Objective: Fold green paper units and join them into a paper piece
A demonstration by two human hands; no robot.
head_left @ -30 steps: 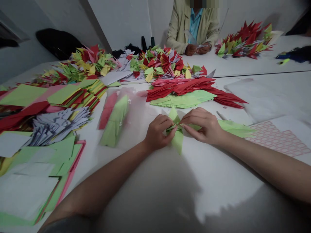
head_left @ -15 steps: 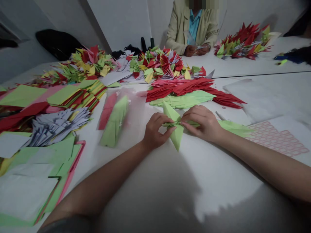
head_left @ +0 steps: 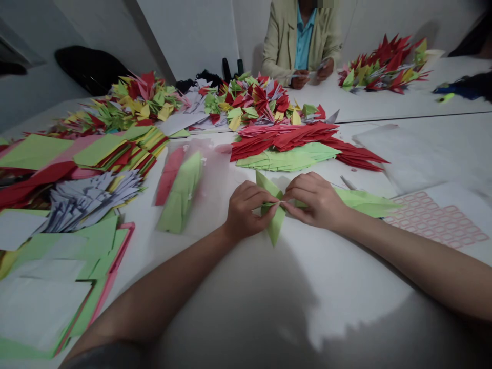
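Left hand [head_left: 246,210], right hand [head_left: 317,201]: one paper [head_left: 275,229]

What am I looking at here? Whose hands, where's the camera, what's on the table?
No machine: one camera worn on a person's head, looking down at their own bare hands. The left hand and right hand pinch a folded green paper between them above a white table. Beyond lie a red stack and a green stack of folded pieces, flat sheets at left, a grey pile, and a pink-patterned sheet at right. Another person sits across, handling paper.
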